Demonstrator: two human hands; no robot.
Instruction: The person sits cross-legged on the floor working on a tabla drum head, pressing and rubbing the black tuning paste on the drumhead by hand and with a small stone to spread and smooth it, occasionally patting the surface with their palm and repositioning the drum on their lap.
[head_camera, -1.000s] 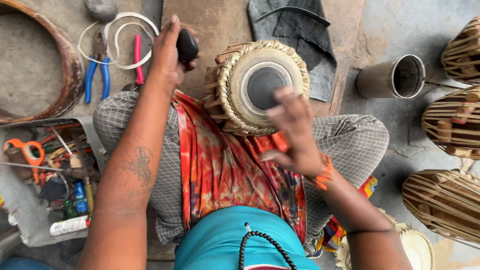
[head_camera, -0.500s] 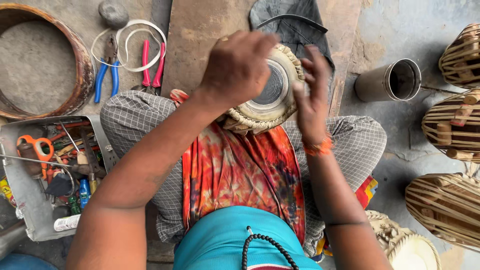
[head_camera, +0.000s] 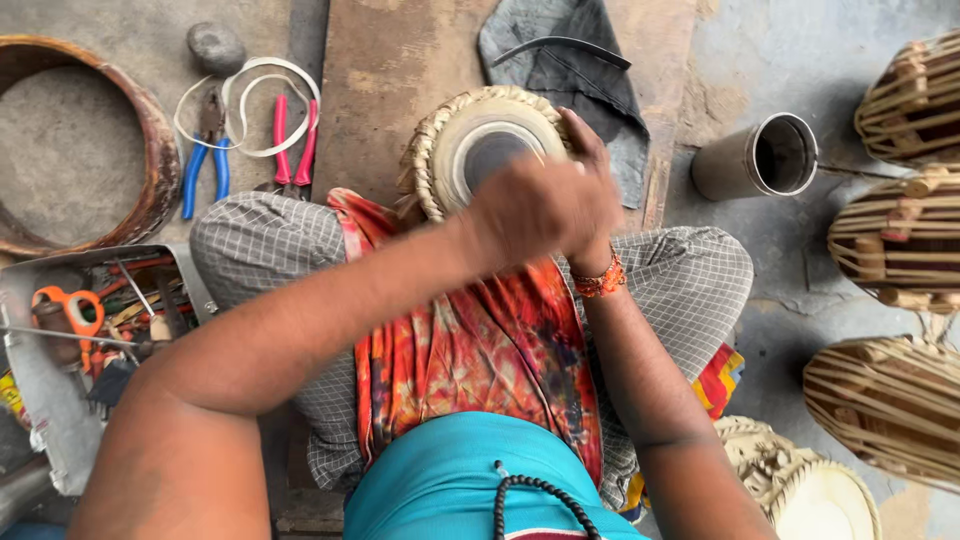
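Person is sitting cross-legged on a rough grey concrete floor (head_camera: 820, 270), looking straight down. A brown wooden board (head_camera: 400, 70) is lying flat on it just beyond the knees, and a dark grey cloth (head_camera: 590, 80) is lying on the board's far right part.

The small round drum with a pale skin head, black centre patch and braided straw-coloured rim (head_camera: 480, 150) is resting in the lap on an orange-red patterned cloth (head_camera: 480, 350), tilted toward the far side.

The left hand (head_camera: 545, 205) is reaching across in front of the drum, closed in a loose fist, blurred; cannot tell what it is gripping. It is covering the drum's near right edge. The right hand (head_camera: 590, 150) is mostly hidden behind the left one, fingers curling on the drum's right rim, an orange thread band on the wrist; grip cannot be told.

Far left: a large rusty brown round ring (head_camera: 150, 140), a grey stone (head_camera: 215, 45), blue-handled pliers (head_camera: 205, 160), pink-handled cutters (head_camera: 295, 140), and a loop of white cord (head_camera: 265, 100) lying around them. Near left: a grey metal tray of tools (head_camera: 50, 400) holding orange-handled scissors (head_camera: 70, 310).

Right: a steel cylindrical cup (head_camera: 760, 160) lying on its side, open mouth showing. Further right, three strap-laced wooden drum bodies (head_camera: 890, 240) are standing along the edge. Near right, another pale drum head (head_camera: 810, 495) sits beside the knee.
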